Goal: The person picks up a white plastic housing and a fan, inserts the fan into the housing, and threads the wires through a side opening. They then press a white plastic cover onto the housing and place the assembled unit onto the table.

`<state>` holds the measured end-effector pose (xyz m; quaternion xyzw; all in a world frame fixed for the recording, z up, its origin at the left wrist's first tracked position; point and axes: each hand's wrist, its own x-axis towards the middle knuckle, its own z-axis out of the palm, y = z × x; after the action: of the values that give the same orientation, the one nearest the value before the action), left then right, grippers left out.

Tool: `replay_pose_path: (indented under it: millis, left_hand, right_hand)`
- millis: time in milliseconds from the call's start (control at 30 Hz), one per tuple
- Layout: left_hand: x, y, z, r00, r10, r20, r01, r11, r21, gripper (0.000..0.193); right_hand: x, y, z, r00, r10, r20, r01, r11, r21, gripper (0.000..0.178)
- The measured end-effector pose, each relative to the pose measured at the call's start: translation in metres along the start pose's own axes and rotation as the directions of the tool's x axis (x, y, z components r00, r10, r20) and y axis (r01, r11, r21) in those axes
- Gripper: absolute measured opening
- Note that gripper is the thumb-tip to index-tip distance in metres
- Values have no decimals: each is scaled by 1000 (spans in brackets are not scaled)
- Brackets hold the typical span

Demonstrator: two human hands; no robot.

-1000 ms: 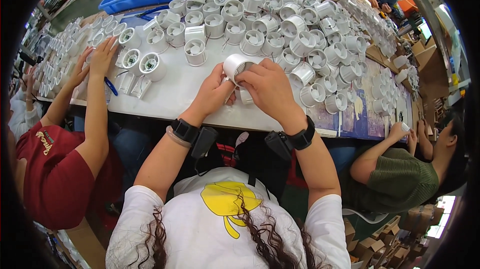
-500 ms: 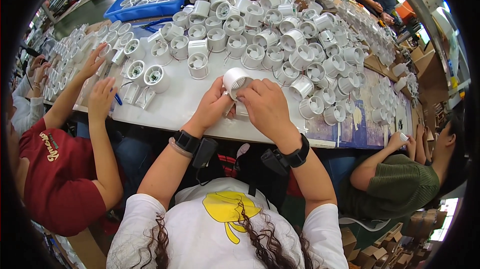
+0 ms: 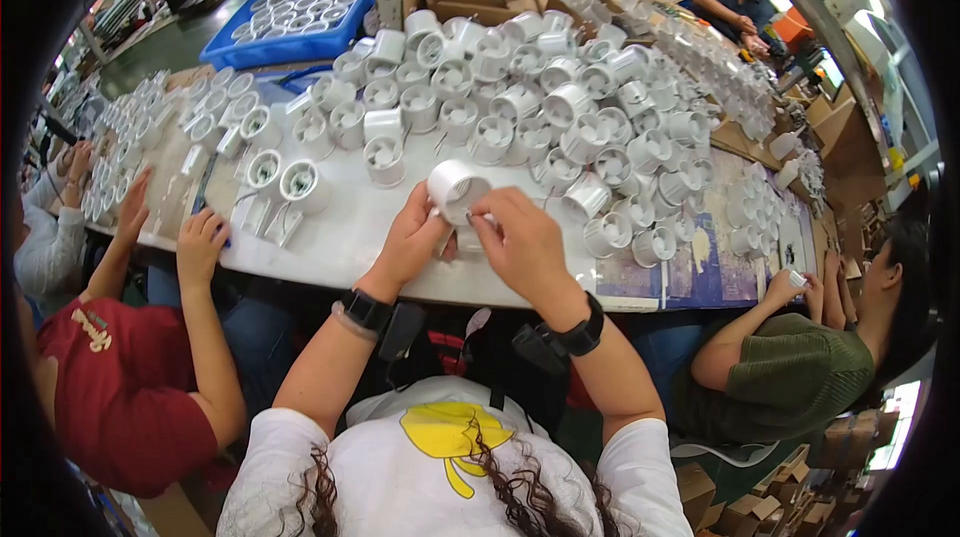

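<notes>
Two hands, left hand (image 3: 412,240) and right hand (image 3: 525,247), fingers closed around one smooth white plastic cylindrical fan housing (image 3: 457,189).

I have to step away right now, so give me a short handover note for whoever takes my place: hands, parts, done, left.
Left hand and right hand both grip one white round fan housing just above the white table.
A crowd of similar white housings lies beyond the hands; more fill the blue tray at the far left.
Done: cannot tell which housings are finished.
Left: the held housing is not yet set down.
Co-workers sit on both sides.
</notes>
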<state>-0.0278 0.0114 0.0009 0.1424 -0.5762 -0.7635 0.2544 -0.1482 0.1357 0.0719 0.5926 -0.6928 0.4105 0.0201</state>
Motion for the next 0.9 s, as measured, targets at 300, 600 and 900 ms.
replay_pose_path:
  millis: [300, 600, 900]
  left_hand:
    - [-11, 1, 3, 999, 9, -50, -7, 999, 43, 30]
    - [-4, 4, 7, 999, -2, -50, 4, 1000, 25, 28]
    - [-4, 2, 7, 1000, 20, -12, -19, 998, 59, 28]
  right_hand:
    - [-12, 4, 20, 987, 105, -119, -90, 989, 121, 12]
    - [-7, 8, 20, 996, -25, -85, 24, 1000, -18, 9]
    - [-8, 9, 15, 999, 26, 21, -25, 999, -30, 7]
